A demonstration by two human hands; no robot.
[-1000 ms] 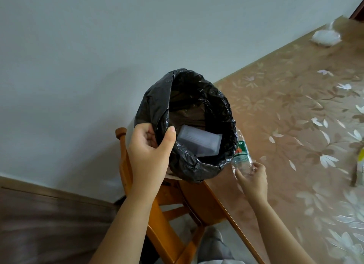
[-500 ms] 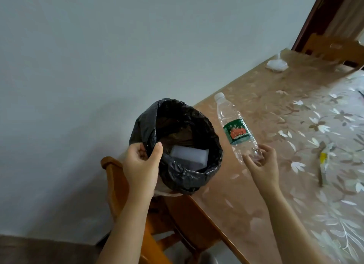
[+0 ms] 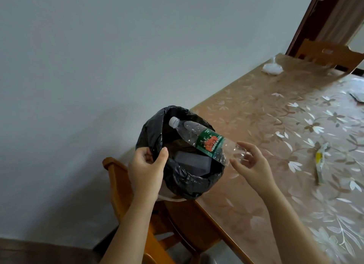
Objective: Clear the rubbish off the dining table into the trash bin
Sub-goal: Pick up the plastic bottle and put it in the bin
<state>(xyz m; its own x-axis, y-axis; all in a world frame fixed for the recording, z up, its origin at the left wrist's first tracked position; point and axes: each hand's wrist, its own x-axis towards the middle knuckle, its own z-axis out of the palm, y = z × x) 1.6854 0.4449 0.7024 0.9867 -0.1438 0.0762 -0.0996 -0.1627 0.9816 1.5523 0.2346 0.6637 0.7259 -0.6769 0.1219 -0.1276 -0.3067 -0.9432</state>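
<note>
The trash bin (image 3: 189, 183), lined with a black bag, sits at the table's near-left corner, and my left hand (image 3: 146, 169) grips its rim. A clear plastic bottle (image 3: 208, 141) with a green and red label lies tilted across the bin's mouth, white cap pointing in toward the far rim. My right hand (image 3: 254, 165) holds the bottle by its base, fingers loosely around it. A pale flat box (image 3: 189, 161) lies inside the bin under the bottle. On the floral dining table (image 3: 266, 116) lie a crumpled white plastic piece (image 3: 271, 68) and a yellow wrapper (image 3: 320, 161).
A wooden chair (image 3: 118, 177) stands under and beside the bin against the grey wall. Another wooden chair (image 3: 331, 55) stands at the table's far end by a doorway. A further scrap (image 3: 357, 96) lies at the right edge of view.
My right hand lifted the bottle off the table beside the bin and swung it left, so its cap end now hangs over the bin's opening. My left hand kept hold of the rim.
</note>
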